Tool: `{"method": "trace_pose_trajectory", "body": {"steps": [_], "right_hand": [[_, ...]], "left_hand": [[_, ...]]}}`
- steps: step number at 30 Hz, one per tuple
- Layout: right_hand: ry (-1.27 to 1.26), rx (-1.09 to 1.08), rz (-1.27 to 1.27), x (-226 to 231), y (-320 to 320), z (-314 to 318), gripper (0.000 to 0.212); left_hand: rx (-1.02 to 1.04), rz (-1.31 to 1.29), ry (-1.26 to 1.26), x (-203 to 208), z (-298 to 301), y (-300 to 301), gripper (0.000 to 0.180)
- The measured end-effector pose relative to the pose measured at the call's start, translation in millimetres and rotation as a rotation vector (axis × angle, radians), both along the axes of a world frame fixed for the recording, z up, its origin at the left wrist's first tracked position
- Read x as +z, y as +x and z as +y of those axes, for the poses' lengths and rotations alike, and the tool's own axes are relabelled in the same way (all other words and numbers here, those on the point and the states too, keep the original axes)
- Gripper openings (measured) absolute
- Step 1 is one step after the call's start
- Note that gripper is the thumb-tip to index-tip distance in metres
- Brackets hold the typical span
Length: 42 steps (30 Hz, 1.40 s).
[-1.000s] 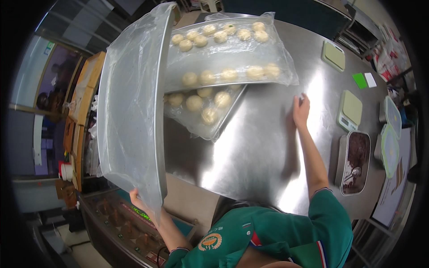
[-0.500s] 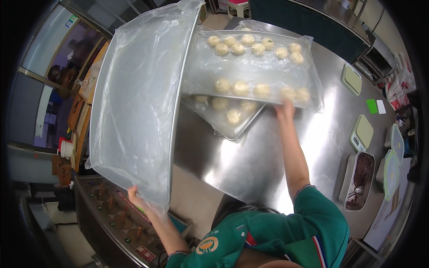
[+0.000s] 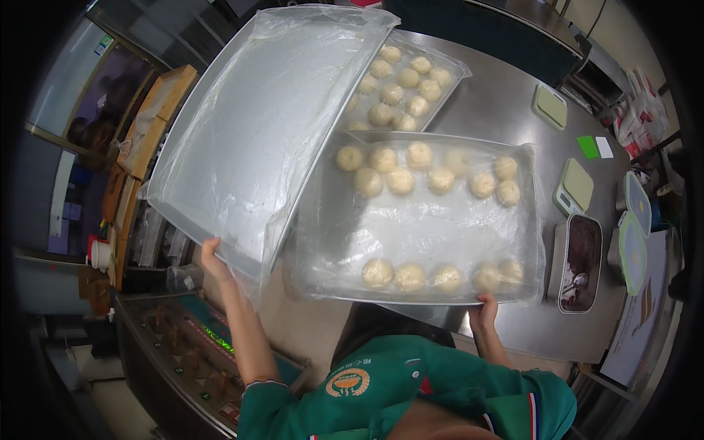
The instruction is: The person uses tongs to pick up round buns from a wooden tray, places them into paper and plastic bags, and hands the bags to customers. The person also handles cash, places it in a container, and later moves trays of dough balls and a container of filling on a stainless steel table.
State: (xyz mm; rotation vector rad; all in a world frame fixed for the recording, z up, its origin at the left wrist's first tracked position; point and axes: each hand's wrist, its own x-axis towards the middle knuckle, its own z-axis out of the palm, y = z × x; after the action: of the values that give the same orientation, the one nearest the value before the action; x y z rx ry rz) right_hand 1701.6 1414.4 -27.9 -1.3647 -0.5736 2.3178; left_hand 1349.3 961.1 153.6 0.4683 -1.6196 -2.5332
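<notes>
we hold our left hand (image 3: 211, 253) raised with fingers curled shut, and our right hand (image 3: 484, 308) gripping, both arms outstretched.

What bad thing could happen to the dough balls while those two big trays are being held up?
The right hand grips the tray of dough balls only at its near edge, so it might tip and the balls could slide. The left hand holds the empty plastic-covered tray tilted up by one corner; it could slip, or bump the second tray of dough on the steel table. The loose plastic might snag.
</notes>
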Motion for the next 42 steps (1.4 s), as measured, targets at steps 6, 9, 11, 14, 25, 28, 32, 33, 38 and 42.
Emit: {"method": "trace_pose_trajectory", "body": {"steps": [6,9,11,14,25,28,32,33,38,42], "right_hand": [[0.078,-0.027,-0.073,-7,64,-22,0.028],[0.097,-0.090,-0.054,-16,76,-45,0.030],[0.164,-0.111,-0.082,-19,80,-56,0.034],[0.166,-0.120,-0.124,-17,82,-68,0.036],[0.152,-0.124,-0.183,-9,89,-74,0.038],[0.154,-0.136,-0.206,-12,95,-75,0.036],[0.154,-0.170,-0.215,-9,100,-78,0.030],[0.157,-0.165,-0.231,-8,103,-78,0.028],[0.132,-0.137,-0.235,-10,136,-59,0.021],[0.147,-0.046,-0.192,-20,180,-32,0.017]], "left_hand": [[-0.279,0.057,-0.041,0,69,-95,0.038],[-0.509,0.009,0.068,-16,83,-159,0.047],[-0.657,-0.039,0.044,-32,86,-200,0.050],[-0.772,-0.119,-0.040,-57,88,-258,0.049],[-0.904,0.074,-0.831,-99,112,-464,0.030],[-0.837,0.188,-1.230,-116,112,-491,0.037],[-0.276,0.585,-1.495,-120,106,-433,0.052],[-0.089,0.728,-1.513,-115,104,-405,0.055],[-0.258,0.153,-0.780,-137,92,-210,0.049],[-0.999,-0.441,-0.400,-153,123,-157,0.053]]}}
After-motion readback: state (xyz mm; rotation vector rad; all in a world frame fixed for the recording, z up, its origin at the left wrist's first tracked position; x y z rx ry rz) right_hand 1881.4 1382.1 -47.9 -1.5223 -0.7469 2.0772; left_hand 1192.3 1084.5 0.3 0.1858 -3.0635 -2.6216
